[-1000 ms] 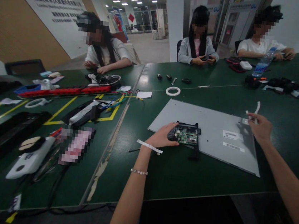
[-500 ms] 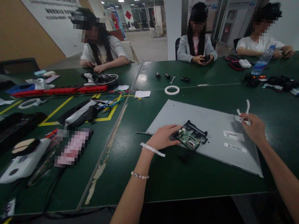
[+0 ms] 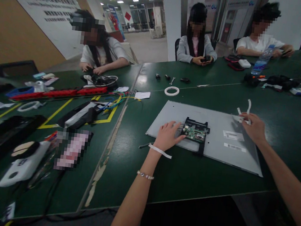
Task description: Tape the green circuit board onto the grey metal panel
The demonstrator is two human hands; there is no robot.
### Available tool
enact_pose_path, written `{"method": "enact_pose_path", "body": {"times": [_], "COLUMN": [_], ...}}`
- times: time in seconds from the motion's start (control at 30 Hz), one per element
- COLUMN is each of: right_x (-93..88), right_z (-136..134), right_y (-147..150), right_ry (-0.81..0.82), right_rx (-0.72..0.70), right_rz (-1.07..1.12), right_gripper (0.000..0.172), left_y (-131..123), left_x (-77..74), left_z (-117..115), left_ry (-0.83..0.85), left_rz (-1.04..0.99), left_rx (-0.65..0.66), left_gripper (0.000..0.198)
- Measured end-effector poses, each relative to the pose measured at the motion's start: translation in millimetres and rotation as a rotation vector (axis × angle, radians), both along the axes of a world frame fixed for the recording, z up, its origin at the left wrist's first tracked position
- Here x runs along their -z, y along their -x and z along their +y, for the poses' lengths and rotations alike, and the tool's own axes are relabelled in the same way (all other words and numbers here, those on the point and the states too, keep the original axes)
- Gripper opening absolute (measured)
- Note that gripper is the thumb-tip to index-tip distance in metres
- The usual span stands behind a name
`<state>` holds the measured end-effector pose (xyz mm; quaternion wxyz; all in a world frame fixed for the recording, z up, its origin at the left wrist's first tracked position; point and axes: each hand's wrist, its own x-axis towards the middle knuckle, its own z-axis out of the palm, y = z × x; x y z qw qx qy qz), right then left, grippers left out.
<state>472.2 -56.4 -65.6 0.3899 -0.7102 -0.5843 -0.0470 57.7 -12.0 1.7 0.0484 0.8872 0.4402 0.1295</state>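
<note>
A grey metal panel (image 3: 163, 120) lies flat on the green table. On it, near its front edge, rests a green circuit board (image 3: 194, 133) in a black frame (image 3: 207, 131), with a black strip jutting past the panel's edge. My left hand (image 3: 168, 134) is at the frame's left side, fingers spread, thumb tip against or very near it. A strip of white tape (image 3: 159, 150) is stuck round that wrist. Over the panel's right side, my right hand (image 3: 253, 128) pinches curled strips of white tape (image 3: 249, 107). A thin metal tool (image 3: 146, 146) lies by my left wrist.
Beyond the panel are a roll of white tape (image 3: 171, 91), a small wrench (image 3: 172, 81) and dark small parts. A red power strip (image 3: 68, 92), cables and a pink phone-like item (image 3: 72, 150) lie left. Bottles stand far right; several people sit around the table.
The framed board has gone from tilted in my left hand to flat and square on the panel. My left fingers have spread and loosened. My right hand still pinches the tape strips.
</note>
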Motion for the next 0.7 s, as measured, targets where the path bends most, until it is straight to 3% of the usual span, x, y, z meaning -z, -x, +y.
{"method": "enact_pose_path", "body": {"times": [0.17,0.37,0.57,0.7], "right_x": [6.6,6.0,2.2,3.3], "right_z": [2.0,0.0,6.0,12.0], "right_y": [-8.1,-7.4,-1.6,1.2], "right_ry": [-0.063,-0.061,-0.068,-0.033], "right_rx": [0.014,-0.005,-0.100,-0.165], "right_rz": [-0.015,-0.006,0.092,0.225], "right_gripper": [0.026,0.028,0.030,0.034], "left_y": [32.5,49.6,45.9,50.0], "left_x": [6.9,17.5,-0.6,-13.9], "left_z": [23.8,37.9,23.5,15.4], "left_ry": [-0.027,0.061,0.083,0.092], "left_rz": [-0.193,-0.297,-0.205,-0.230], "left_rx": [-0.384,-0.469,-0.674,-0.734], "left_gripper": [0.054,0.053,0.048,0.038]}}
